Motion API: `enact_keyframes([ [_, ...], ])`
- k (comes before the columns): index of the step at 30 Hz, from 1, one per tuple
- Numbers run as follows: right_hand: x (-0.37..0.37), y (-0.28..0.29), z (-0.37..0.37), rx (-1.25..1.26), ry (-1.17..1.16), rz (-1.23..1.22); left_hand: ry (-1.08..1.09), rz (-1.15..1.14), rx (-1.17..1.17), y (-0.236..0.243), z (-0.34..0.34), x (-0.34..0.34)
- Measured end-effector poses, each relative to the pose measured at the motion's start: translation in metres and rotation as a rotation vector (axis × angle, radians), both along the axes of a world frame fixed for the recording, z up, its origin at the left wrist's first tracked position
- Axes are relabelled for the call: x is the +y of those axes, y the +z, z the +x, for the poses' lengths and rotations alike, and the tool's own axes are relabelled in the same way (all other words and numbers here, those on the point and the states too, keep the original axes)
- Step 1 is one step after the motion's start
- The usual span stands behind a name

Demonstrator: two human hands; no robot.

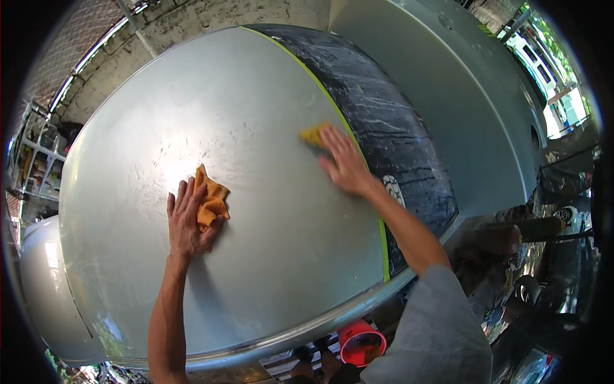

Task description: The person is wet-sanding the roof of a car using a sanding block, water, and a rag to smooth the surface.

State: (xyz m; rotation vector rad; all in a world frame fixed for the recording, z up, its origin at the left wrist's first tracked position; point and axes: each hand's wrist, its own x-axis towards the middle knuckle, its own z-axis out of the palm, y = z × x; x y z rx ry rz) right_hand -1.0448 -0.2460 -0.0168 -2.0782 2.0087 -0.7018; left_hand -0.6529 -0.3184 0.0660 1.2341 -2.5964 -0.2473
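Observation:
A wide silver car roof panel (256,281) with wet streaks spreads out below me. My left hand (185,221) lies on it, left of the middle, gripping a crumpled orange cloth (212,203) between thumb and fingers. Farther right, my right hand (345,161) presses a yellow sponge-like pad (313,135) against the panel; hand and pad are smeared by motion, and the fingers cover part of the pad. Just beyond that hand, green tape (338,110) borders a dark, whitish-streaked section (390,105).
A red bucket (362,344) with something reddish inside stands below the panel's near edge, by my feet. Another silver body surface (441,96) lies beyond the dark section. A rough wall (182,29) runs along the far side, and clutter fills the right.

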Motion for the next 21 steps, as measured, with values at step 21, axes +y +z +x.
enact_keyframes([
  [21,-0.065,0.012,-0.012,0.023,0.069,0.079,-0.008,-0.012,-0.037,0.004,-0.003,0.003],
])
